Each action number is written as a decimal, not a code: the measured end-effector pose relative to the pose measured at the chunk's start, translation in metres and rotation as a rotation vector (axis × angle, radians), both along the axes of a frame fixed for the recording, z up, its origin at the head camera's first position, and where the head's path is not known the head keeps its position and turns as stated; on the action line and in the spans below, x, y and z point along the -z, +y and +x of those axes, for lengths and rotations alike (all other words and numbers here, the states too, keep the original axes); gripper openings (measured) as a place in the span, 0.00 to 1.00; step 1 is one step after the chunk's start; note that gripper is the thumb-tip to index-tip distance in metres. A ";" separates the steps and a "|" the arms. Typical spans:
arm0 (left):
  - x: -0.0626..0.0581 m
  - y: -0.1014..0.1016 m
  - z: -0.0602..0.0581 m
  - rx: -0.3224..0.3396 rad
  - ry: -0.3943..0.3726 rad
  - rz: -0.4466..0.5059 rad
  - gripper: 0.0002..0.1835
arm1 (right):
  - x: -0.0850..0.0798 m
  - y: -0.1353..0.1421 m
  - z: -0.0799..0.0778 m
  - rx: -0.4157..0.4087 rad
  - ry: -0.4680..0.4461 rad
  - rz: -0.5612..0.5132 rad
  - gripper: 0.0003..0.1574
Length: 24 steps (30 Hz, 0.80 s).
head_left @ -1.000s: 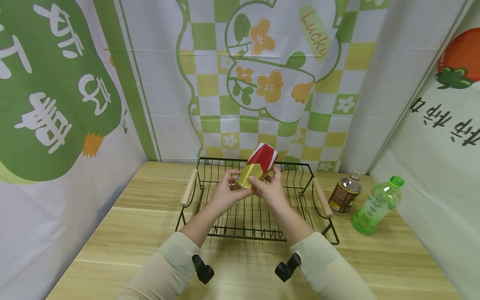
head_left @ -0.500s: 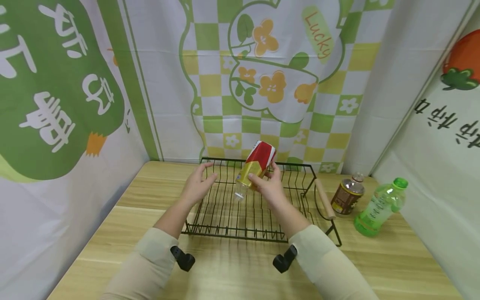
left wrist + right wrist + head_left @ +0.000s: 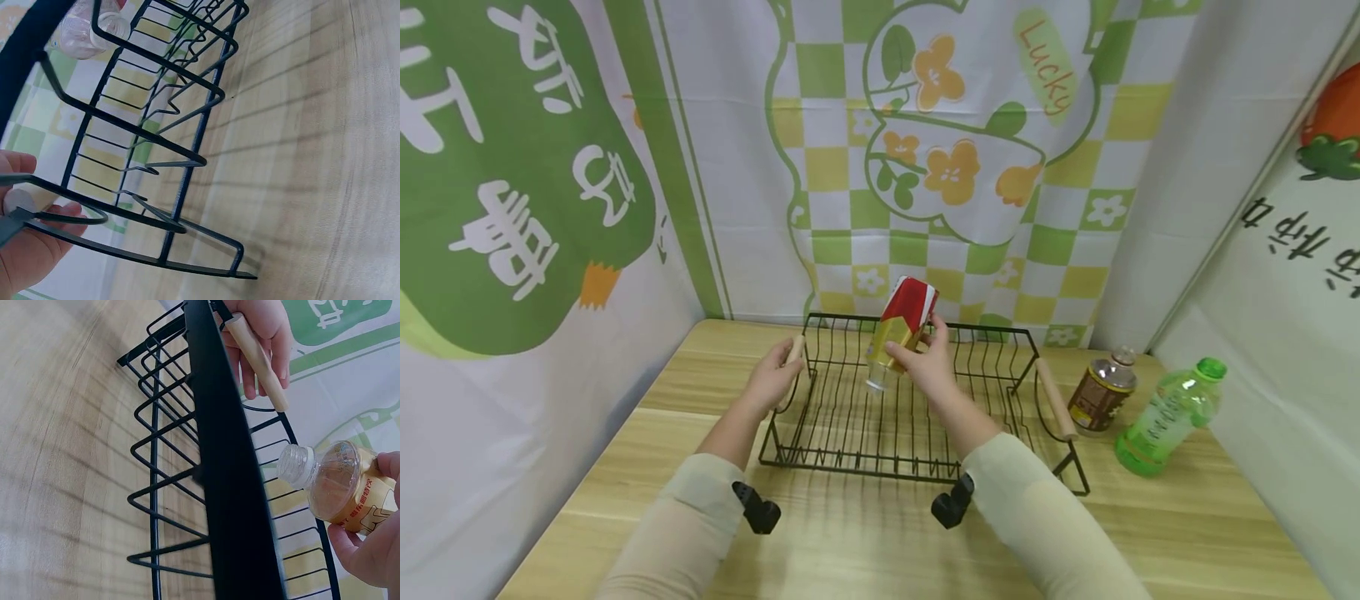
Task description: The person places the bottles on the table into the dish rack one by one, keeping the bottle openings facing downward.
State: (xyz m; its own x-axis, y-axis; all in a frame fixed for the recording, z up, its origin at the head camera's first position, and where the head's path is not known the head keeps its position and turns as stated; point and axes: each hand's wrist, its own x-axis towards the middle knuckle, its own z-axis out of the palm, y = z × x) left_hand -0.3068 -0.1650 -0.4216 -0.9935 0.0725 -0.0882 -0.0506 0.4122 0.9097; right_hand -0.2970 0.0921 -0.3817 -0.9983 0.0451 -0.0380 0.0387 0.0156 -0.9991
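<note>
My right hand [image 3: 927, 364] grips a clear bottle [image 3: 901, 331] with a red and gold label. The bottle is tilted over the black wire rack [image 3: 850, 442], its capless neck pointing down. In the right wrist view the bottle [image 3: 340, 481] shows amber liquid, pinched between my fingers [image 3: 369, 550]. My left hand [image 3: 775, 377] curls round the wooden handle [image 3: 795, 348] on the rack's left end, and the same handle [image 3: 257, 361] appears in the right wrist view. The left wrist view has my left hand [image 3: 28, 250] at the rack's wire frame [image 3: 181, 156].
A brown bottle [image 3: 1101, 392] and a green bottle [image 3: 1168, 408] stand on the wooden table [image 3: 1150, 533] right of the rack. The rack's right wooden handle [image 3: 1055, 398] lies beside them. Printed cloth walls close off the back and both sides.
My left hand let go of the bottle and moved left to the rack's left handle, now gripping it. My right hand keeps the bottle over the rack, tilted more steeply.
</note>
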 end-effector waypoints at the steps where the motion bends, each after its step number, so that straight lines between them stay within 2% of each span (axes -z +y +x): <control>1: 0.001 -0.001 0.000 0.000 0.000 0.010 0.34 | 0.000 -0.002 -0.001 -0.001 0.000 0.006 0.61; 8: 0.005 0.000 -0.001 -0.018 -0.011 0.052 0.34 | -0.001 -0.020 -0.011 -0.012 0.014 0.094 0.61; 13: 0.006 0.000 -0.002 -0.025 0.013 0.037 0.33 | 0.000 -0.034 -0.017 -0.037 0.038 0.124 0.61; 24: 0.008 -0.001 0.000 -0.041 0.020 0.019 0.33 | 0.019 -0.057 -0.020 -0.077 0.008 0.262 0.62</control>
